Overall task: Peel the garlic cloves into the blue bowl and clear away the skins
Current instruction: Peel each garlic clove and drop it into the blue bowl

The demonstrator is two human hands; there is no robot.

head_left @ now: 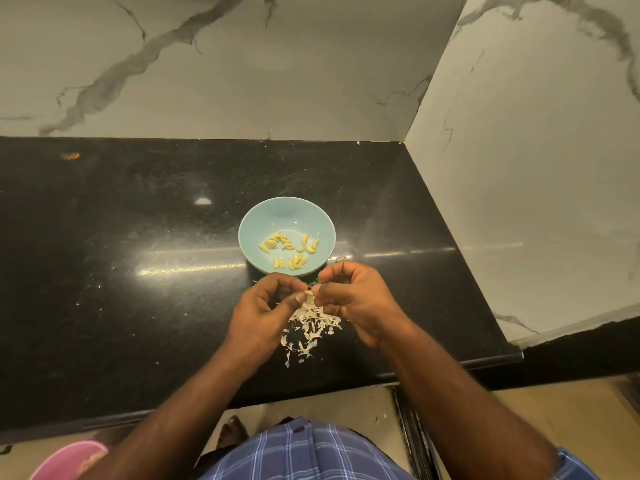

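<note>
Your bowl (254, 216) is pale blue, its peeled cloves (288, 249) yellow. The skins (311, 323) are off-white on your speckled black tabletop (138, 237). The walls (242, 64) are grey-veined white marble; your shirt (304, 452) is blue plaid.

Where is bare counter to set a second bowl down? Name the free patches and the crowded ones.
Free: the wide black counter left of the blue bowl, and the strip between the bowl and the marble wall, though small flecks dot both. Also right of the bowl, toward the side wall. Crowded: the front edge, where both hands work over the pile of skins.
</note>
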